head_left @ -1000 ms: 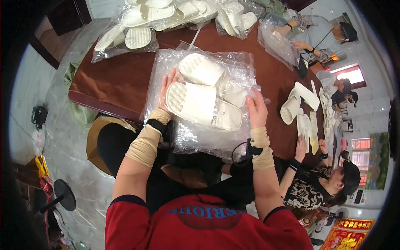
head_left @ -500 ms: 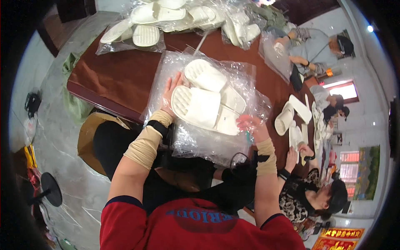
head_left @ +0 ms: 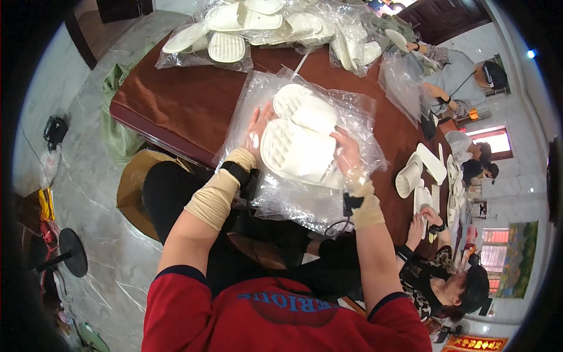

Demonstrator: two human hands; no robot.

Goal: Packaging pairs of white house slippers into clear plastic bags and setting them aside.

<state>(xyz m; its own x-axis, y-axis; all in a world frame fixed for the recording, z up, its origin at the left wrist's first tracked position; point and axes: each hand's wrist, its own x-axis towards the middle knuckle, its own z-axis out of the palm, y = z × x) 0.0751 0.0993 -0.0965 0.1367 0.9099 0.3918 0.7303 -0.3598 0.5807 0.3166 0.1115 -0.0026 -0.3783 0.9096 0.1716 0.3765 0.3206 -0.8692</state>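
A pair of white slippers [head_left: 302,138] lies stacked inside a clear plastic bag [head_left: 352,117] at the near edge of the brown table [head_left: 193,97]. My left hand [head_left: 257,126] presses flat against the left side of the slippers, through or under the plastic. On the right side of the pair my right hand [head_left: 347,154] grips the slippers, fingers curled over the sole edge. Both forearms wear beige sleeves, and a black band sits on the left wrist.
Bagged white slippers [head_left: 220,38] pile up at the table's far side. Loose slippers [head_left: 419,170] lie at the right. One person [head_left: 446,287] sits at my right; two others [head_left: 463,76] work at the far right. A brown stool [head_left: 138,185] stands below left.
The bag with the slippers has shifted slightly nearer to me. My right hand moved from the bag's lower right corner up onto the slippers' right edge. My left hand stays on their left side.
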